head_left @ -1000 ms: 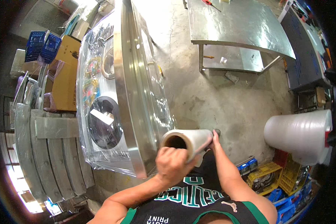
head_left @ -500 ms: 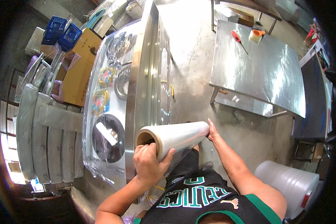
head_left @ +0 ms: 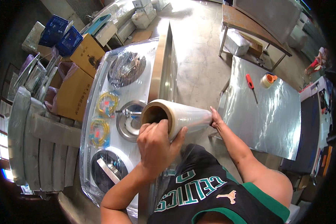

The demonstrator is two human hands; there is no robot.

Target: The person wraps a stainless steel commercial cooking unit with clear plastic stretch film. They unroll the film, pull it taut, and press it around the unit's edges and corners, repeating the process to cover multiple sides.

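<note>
A large roll of clear stretch film (head_left: pixel 190 115) is held level between my two hands, its open cardboard core toward me at the left end. My left hand (head_left: pixel 158 143) grips that end, with fingers hooked into the core and the thumb along the outside. At the far right end, my right hand (head_left: pixel 215 118) is pressed on the roll; its fingers are partly hidden. Beneath and left of the roll lies a stainless steel cooking unit (head_left: pixel 138 89) wrapped in film. Round burner openings and coiled yellow hoses (head_left: pixel 107 103) show through the wrap.
To the right stands a metal table (head_left: pixel 265 108) with a red-handled tool (head_left: pixel 250 81) and an orange tape dispenser (head_left: pixel 268 80). Cardboard boxes (head_left: pixel 72 93), blue crates (head_left: pixel 54 31) and wrapped grey pieces (head_left: pixel 37 145) crowd the left. Another person (head_left: pixel 319 60) is far right.
My view has shifted, bringing more of the wrapped unit's top into sight. The roll has come up and closer in both hands, slightly to the right. My grip looks the same.
</note>
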